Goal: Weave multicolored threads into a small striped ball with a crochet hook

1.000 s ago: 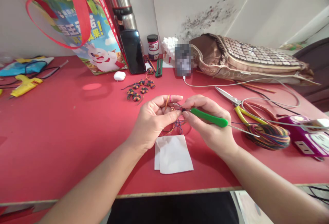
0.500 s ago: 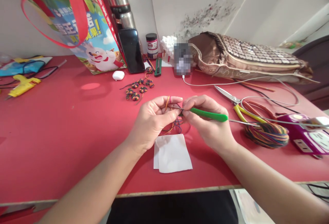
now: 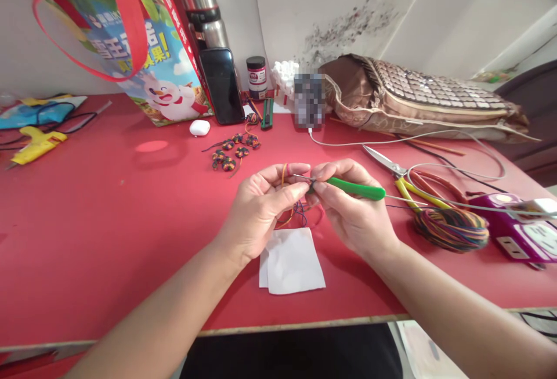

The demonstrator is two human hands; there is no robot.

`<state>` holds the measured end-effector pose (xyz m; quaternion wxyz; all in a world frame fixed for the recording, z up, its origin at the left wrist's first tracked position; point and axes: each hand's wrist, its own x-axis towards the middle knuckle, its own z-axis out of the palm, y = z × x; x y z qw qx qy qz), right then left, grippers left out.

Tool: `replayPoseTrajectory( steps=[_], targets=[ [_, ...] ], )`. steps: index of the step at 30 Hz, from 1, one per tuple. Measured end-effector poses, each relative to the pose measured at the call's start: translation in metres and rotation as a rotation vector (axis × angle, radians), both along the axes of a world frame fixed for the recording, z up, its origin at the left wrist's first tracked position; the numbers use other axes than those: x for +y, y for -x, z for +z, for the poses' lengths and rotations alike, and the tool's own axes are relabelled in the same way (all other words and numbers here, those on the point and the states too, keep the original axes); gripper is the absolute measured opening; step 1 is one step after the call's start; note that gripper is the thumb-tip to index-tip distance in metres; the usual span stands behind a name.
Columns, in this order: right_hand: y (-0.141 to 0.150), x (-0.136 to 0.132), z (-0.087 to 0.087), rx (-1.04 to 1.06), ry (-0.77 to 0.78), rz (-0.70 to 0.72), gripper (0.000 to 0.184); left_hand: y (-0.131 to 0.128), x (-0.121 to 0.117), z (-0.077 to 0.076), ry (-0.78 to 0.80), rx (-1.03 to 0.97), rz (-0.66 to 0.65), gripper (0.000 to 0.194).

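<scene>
My right hand (image 3: 354,202) is closed round a crochet hook with a green handle (image 3: 359,189), its thin metal tip pointing left. My left hand (image 3: 265,202) pinches a small dark piece of crochet (image 3: 310,187) between thumb and fingers, largely hidden by the fingertips. An orange strand of yarn (image 3: 284,173) loops over a left finger. The hook's tip lies close to the left fingertips, by the crochet piece. Loose multicoloured strands (image 3: 299,212) hang below both hands, above a folded white paper (image 3: 296,263).
Several small crocheted pieces (image 3: 229,163) lie beyond my left hand. To the right are scissors (image 3: 391,164), a multicoloured yarn ball (image 3: 452,233) and a purple power strip (image 3: 522,234). A phone (image 3: 221,86), a gift bag (image 3: 143,48) and a sequined bag (image 3: 435,97) stand behind.
The hook has shifted slightly, with its handle a little higher and more of the metal tip showing. My right hand has tilted slightly; the left still pinches the crochet piece.
</scene>
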<state>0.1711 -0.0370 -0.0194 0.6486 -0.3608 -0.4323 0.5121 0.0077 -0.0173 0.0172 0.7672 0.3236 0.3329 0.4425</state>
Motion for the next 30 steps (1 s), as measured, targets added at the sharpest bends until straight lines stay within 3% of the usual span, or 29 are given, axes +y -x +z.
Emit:
replayPoseTrajectory(
  steps=[10, 15, 21, 30],
  targets=[
    [-0.008, -0.003, 0.002, -0.223, -0.178, -0.04, 0.011, 0.0, -0.002, -0.002, -0.127, 0.142, 0.081, 0.037],
    [-0.009, 0.001, 0.004, -0.026, -0.077, 0.026, 0.014, 0.003, -0.001, -0.001, -0.132, 0.108, 0.066, 0.036],
    [-0.006, 0.003, 0.01, 0.228, 0.132, 0.225, 0.023, 0.007, 0.003, -0.004, -0.149, 0.058, 0.041, 0.031],
    [-0.011, 0.002, 0.014, 0.146, 0.093, 0.124, 0.017, 0.007, 0.003, -0.003, -0.266, 0.157, 0.161, 0.027]
  ],
)
